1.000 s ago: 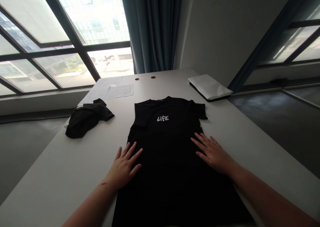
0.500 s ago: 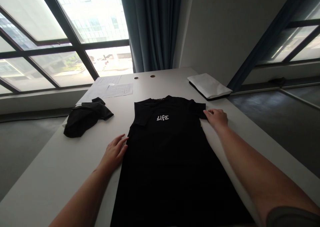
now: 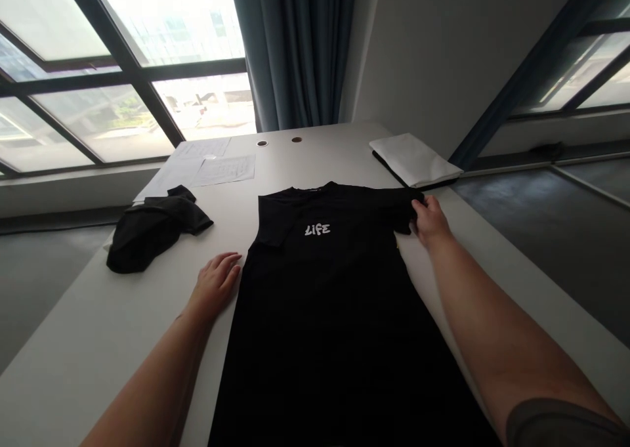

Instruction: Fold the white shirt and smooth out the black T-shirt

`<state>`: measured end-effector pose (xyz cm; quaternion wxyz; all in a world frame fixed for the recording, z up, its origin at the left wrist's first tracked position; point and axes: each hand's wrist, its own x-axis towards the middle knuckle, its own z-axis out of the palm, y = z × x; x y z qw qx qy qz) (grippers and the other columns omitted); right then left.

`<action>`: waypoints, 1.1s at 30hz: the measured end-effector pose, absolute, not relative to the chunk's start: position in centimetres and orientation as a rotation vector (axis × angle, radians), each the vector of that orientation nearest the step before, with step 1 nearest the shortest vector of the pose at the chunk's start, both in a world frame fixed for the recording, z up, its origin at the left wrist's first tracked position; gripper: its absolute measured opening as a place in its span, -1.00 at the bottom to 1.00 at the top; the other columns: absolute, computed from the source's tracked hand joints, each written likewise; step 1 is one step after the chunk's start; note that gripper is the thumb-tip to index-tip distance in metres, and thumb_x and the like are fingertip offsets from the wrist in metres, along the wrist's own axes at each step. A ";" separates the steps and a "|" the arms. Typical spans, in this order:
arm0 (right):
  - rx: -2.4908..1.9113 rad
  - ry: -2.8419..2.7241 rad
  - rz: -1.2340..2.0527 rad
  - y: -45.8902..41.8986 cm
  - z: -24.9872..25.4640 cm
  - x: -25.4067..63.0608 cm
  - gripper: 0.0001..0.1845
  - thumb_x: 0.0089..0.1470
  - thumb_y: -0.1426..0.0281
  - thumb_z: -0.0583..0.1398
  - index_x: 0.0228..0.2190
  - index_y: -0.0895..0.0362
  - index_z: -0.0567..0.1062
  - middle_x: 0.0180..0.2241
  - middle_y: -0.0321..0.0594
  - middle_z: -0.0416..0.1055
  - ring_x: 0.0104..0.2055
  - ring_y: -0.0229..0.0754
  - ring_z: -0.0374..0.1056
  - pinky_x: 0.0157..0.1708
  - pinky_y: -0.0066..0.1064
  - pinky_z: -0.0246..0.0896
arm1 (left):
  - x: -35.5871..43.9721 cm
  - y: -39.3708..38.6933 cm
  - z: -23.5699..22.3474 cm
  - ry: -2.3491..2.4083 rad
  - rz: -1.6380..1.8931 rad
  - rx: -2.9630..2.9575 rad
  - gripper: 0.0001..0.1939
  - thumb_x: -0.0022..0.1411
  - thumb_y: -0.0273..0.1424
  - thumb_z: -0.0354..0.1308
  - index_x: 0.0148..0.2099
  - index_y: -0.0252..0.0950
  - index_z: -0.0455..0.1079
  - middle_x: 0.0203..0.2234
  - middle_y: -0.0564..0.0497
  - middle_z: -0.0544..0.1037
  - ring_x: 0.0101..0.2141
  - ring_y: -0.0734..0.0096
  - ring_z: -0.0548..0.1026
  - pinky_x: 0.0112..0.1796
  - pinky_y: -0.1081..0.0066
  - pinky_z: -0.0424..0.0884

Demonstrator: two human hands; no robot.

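Observation:
A black T-shirt (image 3: 335, 316) lies spread on the white table (image 3: 123, 355), its collar toward the far end and small white lettering on the chest. My right hand (image 3: 430, 220) grips the end of the right-side sleeve, which is drawn out sideways. Beside the shirt's left edge, my left hand (image 3: 219, 277) rests on the table with fingers extended, close to the cloth and holding nothing. The left-side sleeve lies flat against the body of the shirt. The shirt's near end runs out of the picture.
A crumpled black garment (image 3: 152, 227) lies at the table's left edge. Behind it are paper sheets (image 3: 226, 169). A folded white cloth (image 3: 413, 159) sits on something black at the back right. Blue curtains (image 3: 295, 53) hang past the far edge.
My right hand has taken the sleeve end and pulled it outward and slightly away, straightening it. My left hand has shifted slightly left, off the shirt's edge. The view has tilted slightly.

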<state>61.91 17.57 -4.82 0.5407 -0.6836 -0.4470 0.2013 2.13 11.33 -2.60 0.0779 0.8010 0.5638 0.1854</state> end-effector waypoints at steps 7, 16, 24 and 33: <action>-1.497 -0.819 0.893 17.4 -3.2 61.3 -0.58 -0.07 0.25 0.36 -0.20 -0.03 0.33 -0.36 -0.37 0.44 -0.40 -0.21 0.42 -0.53 -0.45 0.36 | 2.1 11.2 -2.5 1.686 0.536 2.411 -0.52 0.51 -0.10 -0.15 0.21 -0.16 0.44 0.17 -0.10 0.52 0.18 0.11 0.44 0.23 0.08 0.32; -1.785 -0.945 0.487 16.8 -2.7 61.1 -0.20 -0.06 0.35 0.32 0.23 0.06 0.31 -0.41 -0.31 0.49 -0.47 -0.13 0.40 -0.43 -0.30 0.37 | 2.2 11.3 -2.5 1.679 0.549 2.408 -0.54 0.51 -0.12 -0.13 0.20 -0.16 0.44 0.16 -0.12 0.53 0.17 0.08 0.45 0.20 0.04 0.33; -2.061 -1.410 0.367 16.8 -2.0 59.9 -0.64 0.02 0.28 0.33 -0.11 0.08 0.67 -0.30 -0.16 0.61 -0.31 -0.09 0.50 -0.21 -0.27 0.44 | 2.1 11.3 -2.7 1.667 0.566 2.410 -0.55 0.51 -0.12 -0.12 0.19 -0.15 0.45 0.16 -0.10 0.52 0.16 0.09 0.45 0.20 0.04 0.32; -1.995 -1.032 0.560 16.6 -1.9 58.8 -0.18 -0.13 0.51 0.33 0.23 0.26 0.45 -0.27 -0.05 0.63 -0.50 -0.12 0.49 -0.59 -0.41 0.37 | 2.1 11.2 -2.6 1.682 0.536 2.420 -0.57 0.50 -0.13 -0.11 0.17 -0.13 0.48 0.17 -0.08 0.52 0.17 0.08 0.45 0.19 0.06 0.34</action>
